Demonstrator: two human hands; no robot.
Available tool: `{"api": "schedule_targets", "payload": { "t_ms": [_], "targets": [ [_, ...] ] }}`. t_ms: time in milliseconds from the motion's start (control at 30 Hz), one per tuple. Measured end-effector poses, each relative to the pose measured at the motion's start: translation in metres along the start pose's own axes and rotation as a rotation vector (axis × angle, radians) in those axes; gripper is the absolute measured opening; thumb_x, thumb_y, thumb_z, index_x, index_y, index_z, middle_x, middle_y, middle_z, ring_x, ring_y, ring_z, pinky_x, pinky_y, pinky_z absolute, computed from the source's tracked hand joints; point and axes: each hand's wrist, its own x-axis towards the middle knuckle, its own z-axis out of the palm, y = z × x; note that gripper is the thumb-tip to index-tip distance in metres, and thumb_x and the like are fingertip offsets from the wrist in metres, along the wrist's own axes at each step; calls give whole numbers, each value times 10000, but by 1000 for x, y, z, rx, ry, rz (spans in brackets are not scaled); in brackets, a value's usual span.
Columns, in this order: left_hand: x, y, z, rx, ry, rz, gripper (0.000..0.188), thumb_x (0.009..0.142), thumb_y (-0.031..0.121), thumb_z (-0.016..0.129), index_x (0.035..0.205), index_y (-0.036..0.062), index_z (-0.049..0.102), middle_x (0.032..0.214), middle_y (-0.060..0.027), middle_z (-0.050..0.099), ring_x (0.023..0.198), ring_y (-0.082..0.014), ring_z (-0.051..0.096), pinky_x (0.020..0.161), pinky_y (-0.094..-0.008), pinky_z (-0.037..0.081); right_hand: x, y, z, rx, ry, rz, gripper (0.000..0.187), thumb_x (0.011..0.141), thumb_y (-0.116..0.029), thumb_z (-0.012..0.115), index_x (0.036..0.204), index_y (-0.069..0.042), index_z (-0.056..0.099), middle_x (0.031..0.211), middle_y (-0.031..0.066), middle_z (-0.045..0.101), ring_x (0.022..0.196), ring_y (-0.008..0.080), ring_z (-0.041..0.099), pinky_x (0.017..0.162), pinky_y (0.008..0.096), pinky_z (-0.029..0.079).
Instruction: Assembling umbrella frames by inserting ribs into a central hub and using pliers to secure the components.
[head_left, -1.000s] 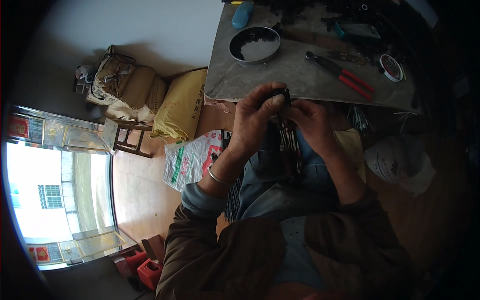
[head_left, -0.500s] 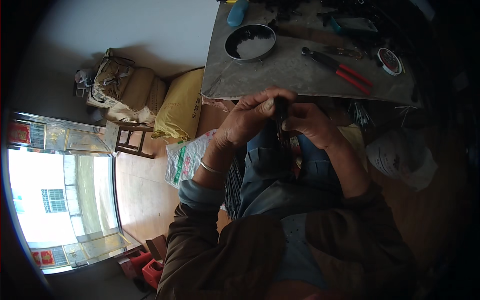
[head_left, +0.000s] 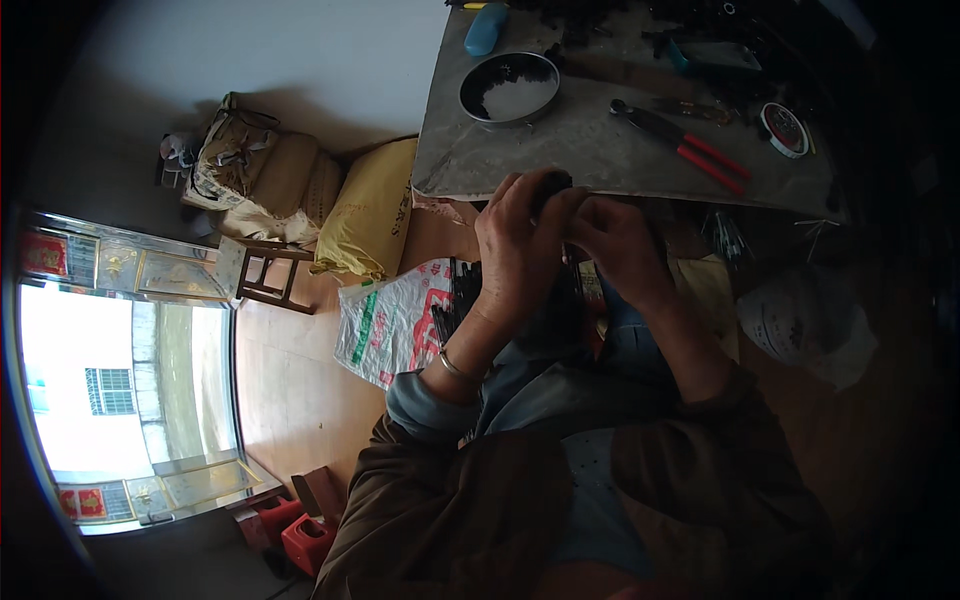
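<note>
Black piece [head_left: 556,185] in left hand [head_left: 514,232], right hand [head_left: 622,245] just beside.

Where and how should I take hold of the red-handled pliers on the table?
Likely best by the red handles, coming from the near right: the pliers lie on the table with handles slightly apart, pointing toward its near edge, dark head facing away left.

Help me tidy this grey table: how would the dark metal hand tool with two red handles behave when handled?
The red-handled tool should feel stiff, since its dark portion looks metal. Lying flat on the grey table with handles spread, it probably won't roll.
</note>
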Motion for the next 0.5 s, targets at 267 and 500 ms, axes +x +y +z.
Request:
{"api": "schedule_targets", "payload": {
  "t_ms": [267, 500],
  "targets": [
    [-4, 2, -19, 0, -18, 61, 218, 825, 110, 608, 1013, 0, 604, 860, -149, 618, 776, -308, 631, 671, -371, 497, -10, -18, 1, -309, 189, -275, 221, 873, -221, 666, 859, -7, 613, 688, 29, 605, 608, 98, 558, 561, 270, 437],
    [-3, 12, -24, 120, -28, 169, 248, 833, 116, 607, 1059, 14, 603, 918, -156, 624, 822, -305, 643, 712, -360, 511, -7, -5, 11, -374, 85, -290, 148, 907, -147, 597, 935, -2, 607, 750, 91, 605, 677, 176, 610, 613, 311, 467]
  ]
}}
